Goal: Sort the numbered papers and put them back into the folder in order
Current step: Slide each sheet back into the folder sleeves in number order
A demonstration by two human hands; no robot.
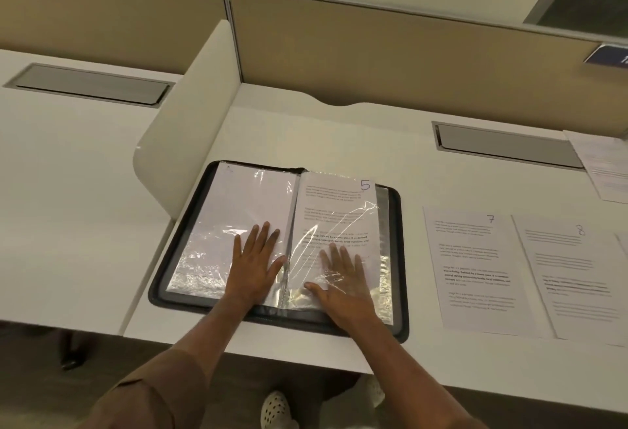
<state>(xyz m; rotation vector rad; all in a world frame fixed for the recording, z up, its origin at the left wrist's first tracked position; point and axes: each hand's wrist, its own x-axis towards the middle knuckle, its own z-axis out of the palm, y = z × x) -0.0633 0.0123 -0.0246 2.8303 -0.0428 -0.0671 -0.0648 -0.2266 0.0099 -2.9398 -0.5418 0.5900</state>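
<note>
Folder [402,258] open flat on desk [339,129]. Left hand [256,258] spread flat on folder's left sleeve, right hand [343,279] spread flat on sheet 5 [336,204], likely smoothing it. Sheets 7 [475,269] and 8 [577,275] right of folder, awaiting filing.

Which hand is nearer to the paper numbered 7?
Right. The right hand lies on the folder's right page, nearer paper 7; the left hand presses the left page.

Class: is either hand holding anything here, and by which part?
Nothing is held. The left hand and right hand lie flat on the open folder's plastic sleeves.
</note>
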